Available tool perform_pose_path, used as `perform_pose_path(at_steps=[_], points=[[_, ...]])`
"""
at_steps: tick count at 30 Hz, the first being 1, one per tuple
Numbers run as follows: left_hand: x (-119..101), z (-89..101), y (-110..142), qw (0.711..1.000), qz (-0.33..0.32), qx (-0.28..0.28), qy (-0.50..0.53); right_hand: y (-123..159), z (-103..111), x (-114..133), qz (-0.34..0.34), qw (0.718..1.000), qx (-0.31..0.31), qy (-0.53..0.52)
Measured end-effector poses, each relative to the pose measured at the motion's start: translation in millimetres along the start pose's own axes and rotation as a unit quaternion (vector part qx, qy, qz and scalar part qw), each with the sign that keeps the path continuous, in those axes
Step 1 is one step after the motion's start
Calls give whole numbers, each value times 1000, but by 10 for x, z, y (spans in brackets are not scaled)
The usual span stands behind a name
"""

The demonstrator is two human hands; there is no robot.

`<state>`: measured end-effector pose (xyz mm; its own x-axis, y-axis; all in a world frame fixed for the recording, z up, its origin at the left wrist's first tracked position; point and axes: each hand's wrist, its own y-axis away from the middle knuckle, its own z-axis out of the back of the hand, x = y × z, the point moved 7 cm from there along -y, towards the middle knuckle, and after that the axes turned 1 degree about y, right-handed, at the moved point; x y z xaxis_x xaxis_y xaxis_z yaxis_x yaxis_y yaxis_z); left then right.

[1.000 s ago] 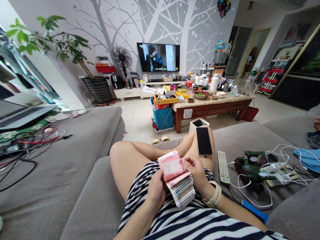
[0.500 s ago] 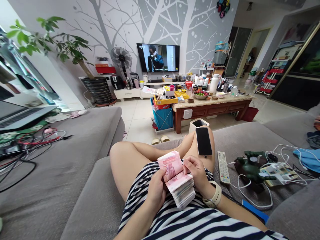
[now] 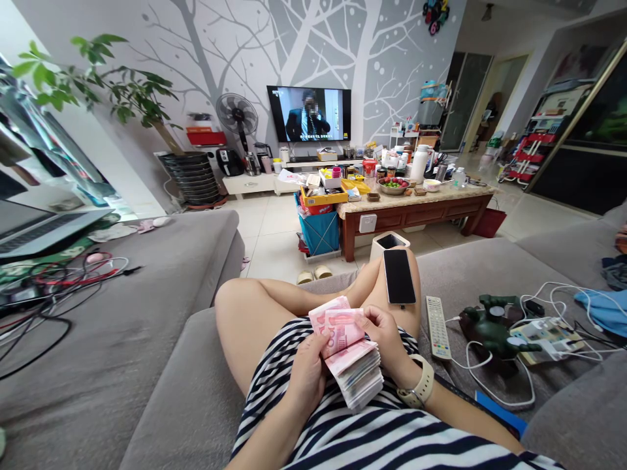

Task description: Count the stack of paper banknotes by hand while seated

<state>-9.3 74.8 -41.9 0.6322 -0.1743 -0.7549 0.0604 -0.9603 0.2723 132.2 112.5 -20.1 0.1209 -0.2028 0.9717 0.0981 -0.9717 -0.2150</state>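
A thick, bent wad of banknotes (image 3: 360,375) lies over my lap, its pink faces up and its layered edges towards me. My left hand (image 3: 308,365) is closed round the wad's left side, thumb on top. With thumb and fingertips, my right hand (image 3: 385,333) pinches the upper right corner of one pink banknote (image 3: 343,326), which stands partly lifted off the notes behind it. A pale watch (image 3: 418,382) circles my right wrist. On my right knee rests a dark-screened phone (image 3: 399,277).
Right of my leg, a remote control (image 3: 438,328) lies on the grey sofa (image 3: 470,267), beside a dark green figure (image 3: 492,326) and white cables. Tangled cables (image 3: 53,294) and a laptop (image 3: 44,232) are at left. A cluttered coffee table (image 3: 416,207) stands ahead.
My right fingers have drawn one pink note up and away from the others, so it now overlaps them. My left hand has stayed round the wad. The television picture has changed.
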Motion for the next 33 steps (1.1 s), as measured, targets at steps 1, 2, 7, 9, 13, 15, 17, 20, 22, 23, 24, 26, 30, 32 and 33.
perform_pose_path(at_steps=[1,2,7,9,13,15,17,20,22,23,24,26,30,32,33], points=[[5,25,-14,1000,-7,-9,7,4,-2,10,2,1000,0,1],[14,49,-28,1000,-12,-17,14,9,-4,18,2,1000,0,0],[65,109,-53,999,-14,-26,37,28,-11,47,4,1000,0,-11],[63,116,-48,999,-15,-31,35,35,-15,59,5,1000,2,-15],[48,102,-48,999,-17,-28,29,46,-27,78,5,1000,7,-26],[51,101,-55,999,-18,-26,25,49,-33,77,3,999,9,-33],[60,112,-64,999,-18,-25,19,49,-37,68,-1,999,10,-41],[65,142,-75,999,-25,-31,8,48,-43,57,-6,999,12,-50],[61,155,-76,999,-29,-37,0,48,-52,59,-9,998,17,-57],[59,156,-73,999,-30,-39,-2,49,-56,61,-10,998,19,-62],[55,154,-70,999,-30,-39,-5,50,-61,64,-12,998,21,-65],[43,143,-61,999,-33,-39,-7,51,-62,72,-12,997,20,-68],[31,128,-43,999,-31,-41,-1,53,-53,80,-7,998,12,-63],[33,120,-38,999,-27,-40,0,53,-53,77,-10,998,12,-63],[32,114,-36,999,-26,-37,-1,52,-54,76,-10,998,13,-62]])
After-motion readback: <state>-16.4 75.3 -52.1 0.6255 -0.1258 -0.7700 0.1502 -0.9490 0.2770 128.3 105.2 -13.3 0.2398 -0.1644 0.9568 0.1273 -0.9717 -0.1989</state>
